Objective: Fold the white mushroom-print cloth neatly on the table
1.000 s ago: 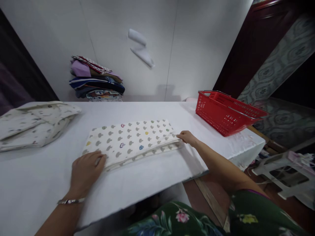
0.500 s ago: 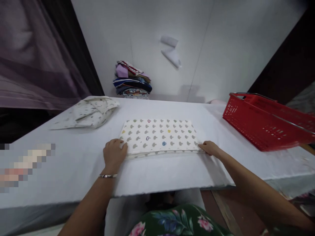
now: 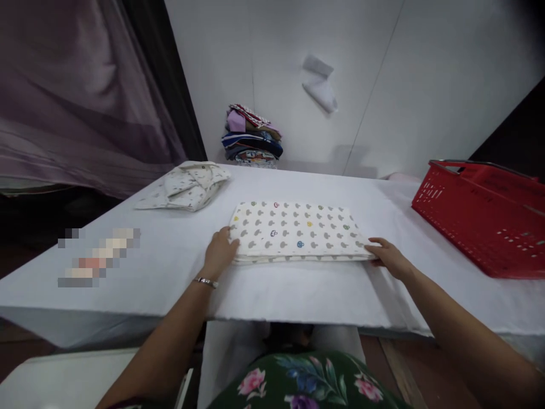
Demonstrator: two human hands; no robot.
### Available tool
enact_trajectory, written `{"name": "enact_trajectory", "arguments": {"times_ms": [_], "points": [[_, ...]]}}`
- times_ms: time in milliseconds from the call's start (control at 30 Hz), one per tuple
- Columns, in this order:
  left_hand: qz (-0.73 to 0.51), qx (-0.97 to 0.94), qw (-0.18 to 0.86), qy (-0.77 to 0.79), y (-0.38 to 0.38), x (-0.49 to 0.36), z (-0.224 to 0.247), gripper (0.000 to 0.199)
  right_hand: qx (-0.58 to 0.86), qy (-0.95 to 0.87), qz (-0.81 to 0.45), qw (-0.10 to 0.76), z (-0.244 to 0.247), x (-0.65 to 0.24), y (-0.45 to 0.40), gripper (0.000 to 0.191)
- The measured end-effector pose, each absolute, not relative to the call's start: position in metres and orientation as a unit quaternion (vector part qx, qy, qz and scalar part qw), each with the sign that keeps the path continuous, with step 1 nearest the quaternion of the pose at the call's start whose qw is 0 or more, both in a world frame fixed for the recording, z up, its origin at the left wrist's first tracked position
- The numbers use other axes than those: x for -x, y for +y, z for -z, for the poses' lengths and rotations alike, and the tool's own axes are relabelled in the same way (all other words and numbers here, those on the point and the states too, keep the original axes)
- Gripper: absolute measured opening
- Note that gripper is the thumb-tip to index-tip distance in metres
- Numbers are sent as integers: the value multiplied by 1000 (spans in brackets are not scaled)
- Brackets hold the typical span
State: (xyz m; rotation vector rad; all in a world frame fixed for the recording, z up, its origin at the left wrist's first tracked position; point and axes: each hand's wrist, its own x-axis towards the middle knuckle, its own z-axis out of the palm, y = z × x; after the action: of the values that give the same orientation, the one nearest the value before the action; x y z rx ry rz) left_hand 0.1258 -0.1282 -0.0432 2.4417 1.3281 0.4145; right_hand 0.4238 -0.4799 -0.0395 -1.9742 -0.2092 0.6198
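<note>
A folded white cloth [image 3: 293, 230] printed with grey mushrooms and a few coloured ones lies flat in front of me on the white-covered table [image 3: 293, 295]. My left hand [image 3: 219, 253], below a silver bracelet, grips its left edge near the front corner, thumb on top and the other fingertips partly hidden. At the near right corner, my right hand [image 3: 390, 258] holds the layered edge between thumb and fingers. The front edge shows several layers lying together.
Another patterned white cloth [image 3: 187, 187] lies loosely heaped at the back left. A pile of folded fabrics [image 3: 253, 139] stands behind the table by the wall. On the right is a red plastic basket [image 3: 485, 227]. A blurred-out item [image 3: 100, 258] lies at left.
The view has swung left, so everything appears farther right. Both hands stay at the folded cloth's sides; the right hand's fingers look slightly more spread at its corner.
</note>
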Motion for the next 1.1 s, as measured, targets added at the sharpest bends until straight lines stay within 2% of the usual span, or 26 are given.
{"name": "enact_trajectory", "arguments": {"times_ms": [67,133,267,367,433,533,667,800,967,1100], "points": [[-159,-860,171,454,-133,-122,43,53,822,-109,-236,507,42,-425,-488,49],[-157,-857,169,461,-139,-117,45,51,840,-128,-234,473,49,-424,-495,52],[-149,-854,145,477,-145,-109,51,52,902,-187,-190,338,63,-420,-501,52],[-205,-867,73,448,-148,-108,50,52,941,-266,-46,204,64,-416,-500,50],[-263,-882,27,389,-157,-111,47,46,920,-346,70,169,60,-409,-495,41],[-283,-928,35,240,-184,-126,45,31,834,-498,141,193,55,-393,-481,27],[-212,-970,101,67,-221,-159,50,20,742,-633,89,205,54,-375,-457,23],[-181,-973,137,43,-231,-183,57,17,739,-641,77,193,57,-373,-444,22],[-171,-967,183,48,-225,-190,59,24,751,-610,63,244,61,-375,-444,27],[-171,-966,186,56,-226,-187,58,28,757,-603,51,249,62,-370,-445,28]]}}
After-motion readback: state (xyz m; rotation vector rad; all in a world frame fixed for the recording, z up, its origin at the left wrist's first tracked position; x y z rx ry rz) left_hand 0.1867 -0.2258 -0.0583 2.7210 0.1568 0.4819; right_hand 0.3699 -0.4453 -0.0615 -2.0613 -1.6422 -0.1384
